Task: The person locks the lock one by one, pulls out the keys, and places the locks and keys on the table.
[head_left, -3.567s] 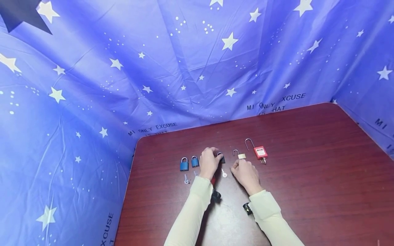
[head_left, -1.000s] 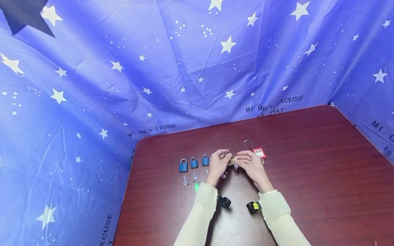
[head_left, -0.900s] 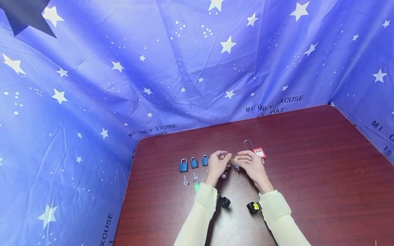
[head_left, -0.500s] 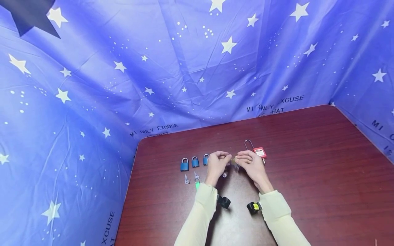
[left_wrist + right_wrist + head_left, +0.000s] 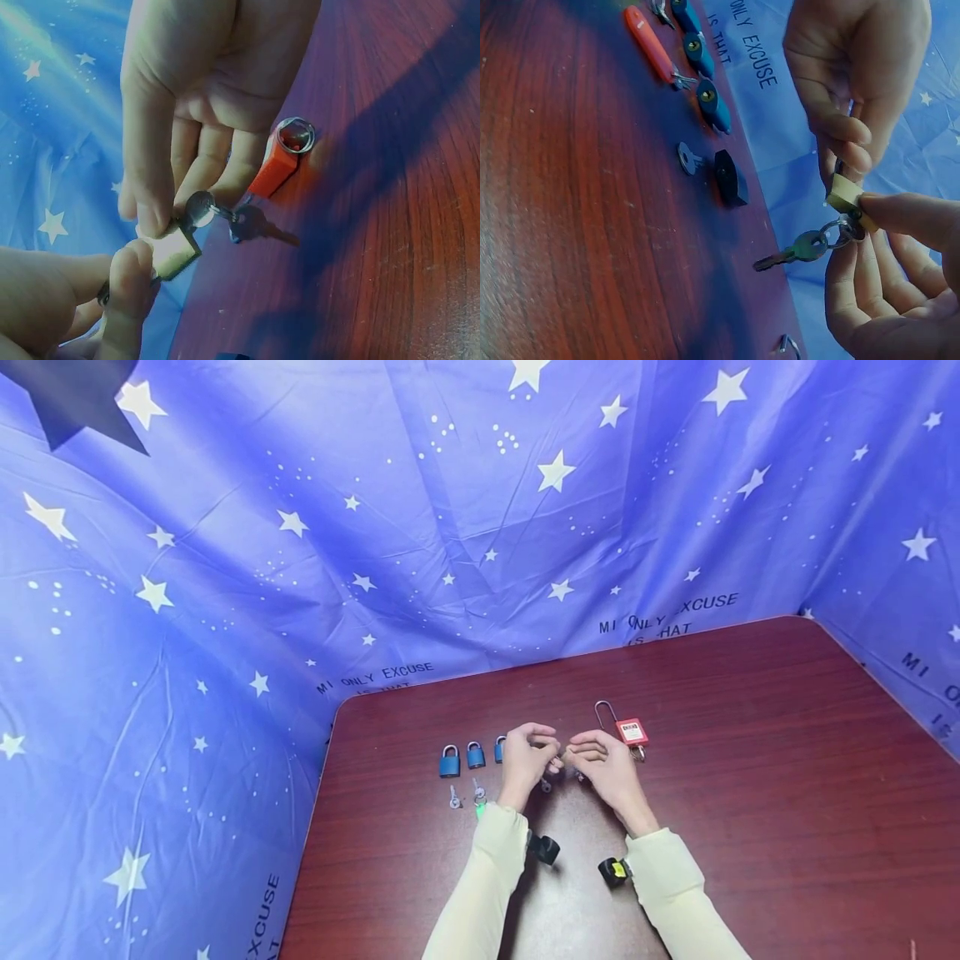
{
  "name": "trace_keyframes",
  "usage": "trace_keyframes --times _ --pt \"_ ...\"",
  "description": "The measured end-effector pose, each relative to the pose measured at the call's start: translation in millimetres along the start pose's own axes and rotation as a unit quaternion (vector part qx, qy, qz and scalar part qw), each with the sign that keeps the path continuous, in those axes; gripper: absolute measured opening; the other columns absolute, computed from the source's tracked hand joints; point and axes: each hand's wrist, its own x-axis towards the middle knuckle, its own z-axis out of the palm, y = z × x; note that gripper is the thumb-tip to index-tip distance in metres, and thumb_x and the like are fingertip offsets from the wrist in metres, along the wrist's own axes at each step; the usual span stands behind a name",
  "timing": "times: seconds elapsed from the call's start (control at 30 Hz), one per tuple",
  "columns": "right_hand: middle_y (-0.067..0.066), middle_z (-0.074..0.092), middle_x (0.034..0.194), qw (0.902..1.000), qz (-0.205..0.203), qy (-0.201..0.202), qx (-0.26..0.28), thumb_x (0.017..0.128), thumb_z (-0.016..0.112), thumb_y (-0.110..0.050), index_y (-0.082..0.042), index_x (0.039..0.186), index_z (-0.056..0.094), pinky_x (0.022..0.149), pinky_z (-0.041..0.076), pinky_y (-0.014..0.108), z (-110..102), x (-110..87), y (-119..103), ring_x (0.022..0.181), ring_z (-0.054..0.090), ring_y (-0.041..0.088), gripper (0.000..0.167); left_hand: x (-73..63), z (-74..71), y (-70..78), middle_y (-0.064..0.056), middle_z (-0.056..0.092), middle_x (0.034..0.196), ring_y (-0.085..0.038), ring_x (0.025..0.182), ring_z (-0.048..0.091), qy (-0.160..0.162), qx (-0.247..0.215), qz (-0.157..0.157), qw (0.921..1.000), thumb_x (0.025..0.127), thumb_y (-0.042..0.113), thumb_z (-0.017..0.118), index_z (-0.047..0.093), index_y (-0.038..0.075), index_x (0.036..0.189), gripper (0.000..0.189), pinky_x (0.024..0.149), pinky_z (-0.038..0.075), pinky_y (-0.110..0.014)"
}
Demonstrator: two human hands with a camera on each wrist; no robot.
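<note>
Both hands meet over a small brass padlock (image 5: 846, 193), close above the table. My right hand (image 5: 611, 768) pinches its body, thumb against the brass. My left hand (image 5: 527, 764) pinches the shackle end, which the fingers mostly hide. At the bottom of the padlock sits a key (image 5: 200, 208). A second key (image 5: 810, 246) dangles from it on a metal ring. Beyond my left hand, in the right wrist view, a black padlock (image 5: 727, 178) lies with a loose key (image 5: 688, 159) beside it.
Blue padlocks (image 5: 449, 762) stand in a row on the left, keys (image 5: 454, 797) in front. A green tag (image 5: 481, 810) shows there, and a red tag (image 5: 649, 43) lies nearby. To the right lies a red padlock (image 5: 632, 731) with its tall shackle open. A starry curtain (image 5: 450, 527) backs the table.
The brass padlock, earlier lying with its shackle open at my right hand, is now up between both hands. My left hand has left the black padlock and moved right to it.
</note>
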Motion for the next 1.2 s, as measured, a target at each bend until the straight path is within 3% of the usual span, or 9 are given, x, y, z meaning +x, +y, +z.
trace_keyframes --times 0.07,0.17,0.33,0.43,0.57,0.7,0.8,1.0,1.2 --pt "0.029 0.069 0.105 1.0 -0.002 0.002 0.001 0.087 0.073 0.0 0.012 0.112 0.062 0.072 0.052 0.014 1.8 -1.0 -0.2 0.08 0.065 0.0 0.029 1.1 -0.1 -1.0 -0.019 0.074 0.086 -0.006 0.045 0.06 0.008 0.003 -0.001 1.0 0.088 -0.001 0.069 0.069 -0.008 0.102 0.016 0.058 0.059 -0.047" --pt "0.03 0.069 0.106 0.9999 0.002 0.01 0.007 0.088 0.071 0.002 0.012 0.111 0.062 0.073 0.052 0.013 1.3 -1.5 1.3 0.08 0.065 -0.002 0.027 2.6 -0.1 -4.5 -0.027 0.072 0.087 -0.01 0.049 0.065 0.001 -0.033 -0.007 0.9994 0.094 0.009 0.067 0.069 -0.009 0.104 0.02 0.061 0.06 -0.046" --pt "0.026 0.07 0.104 0.9987 0.02 0.03 0.036 0.089 0.069 0.004 0.015 0.114 0.06 0.072 0.052 0.013 -4.3 0.7 3.7 0.08 0.065 -0.003 0.029 4.5 -2.7 -13.9 -0.036 0.067 0.102 -0.014 0.061 0.07 -0.056 -0.111 -0.01 0.9922 0.1 0.012 0.059 0.062 -0.016 0.114 0.032 0.062 0.061 -0.031" --pt "0.013 0.072 0.098 0.9972 0.034 0.038 0.055 0.089 0.07 0.002 0.015 0.116 0.059 0.072 0.052 0.014 -6.7 2.0 2.8 0.079 0.065 -0.003 0.032 5.3 -5.5 -17.5 -0.033 0.068 0.108 -0.012 0.066 0.07 -0.09 -0.117 -0.006 0.989 0.1 0.013 0.06 0.061 -0.014 0.12 0.033 0.065 0.06 -0.029" --pt "0.007 0.072 0.096 0.9963 0.046 0.023 0.069 0.09 0.069 0.001 0.015 0.118 0.056 0.073 0.053 0.015 -7.8 2.5 2.6 0.081 0.066 -0.001 0.034 4.9 -8.0 -16.4 -0.025 0.072 0.1 -0.01 0.066 0.068 -0.106 -0.101 0.0 0.9892 0.097 0.013 0.064 0.066 -0.009 0.117 0.03 0.069 0.061 -0.037" --pt "0.019 0.07 0.105 0.997 0.044 -0.001 0.065 0.091 0.068 0.0 0.016 0.119 0.054 0.077 0.053 0.015 -7.5 2.8 3.3 0.086 0.067 0.002 0.035 4.9 -7.1 -14.3 -0.015 0.072 0.084 -0.009 0.063 0.064 -0.094 -0.092 -0.002 0.9913 0.095 0.012 0.066 0.07 -0.008 0.108 0.023 0.067 0.061 -0.034" --pt "0.019 0.07 0.105 0.9971 0.046 -0.008 0.061 0.091 0.068 -0.001 0.016 0.12 0.053 0.077 0.053 0.015 -7.6 3.2 3.5 0.086 0.066 0.002 0.037 5.2 -5.3 -14.5 -0.011 0.07 0.079 -0.008 0.062 0.063 -0.082 -0.095 -0.006 0.9921 0.096 0.01 0.065 0.07 -0.01 0.104 0.023 0.065 0.061 -0.03" --pt "0.0 0.07 0.087 0.9884 0.091 -0.055 0.108 0.095 0.064 -0.004 0.018 0.122 0.05 0.069 0.056 0.02 -7.6 3.2 6.7 0.074 0.065 0.002 0.037 7.2 -2.8 -17.7 -0.022 0.072 0.084 -0.007 0.058 0.063 -0.045 -0.126 -0.013 0.9909 0.097 0.008 0.063 0.068 -0.014 0.104 0.024 0.064 0.06 -0.028" --pt "0.006 0.07 0.081 0.9843 0.097 -0.081 0.123 0.096 0.063 -0.005 0.017 0.111 0.055 0.066 0.057 0.021 -4.6 2.3 8.6 0.068 0.063 0.004 0.028 11.3 -3.5 -18.0 -0.021 0.071 0.081 -0.007 0.056 0.062 -0.035 -0.122 -0.019 0.9917 0.096 0.006 0.064 0.068 -0.014 0.104 0.022 0.066 0.061 -0.038"
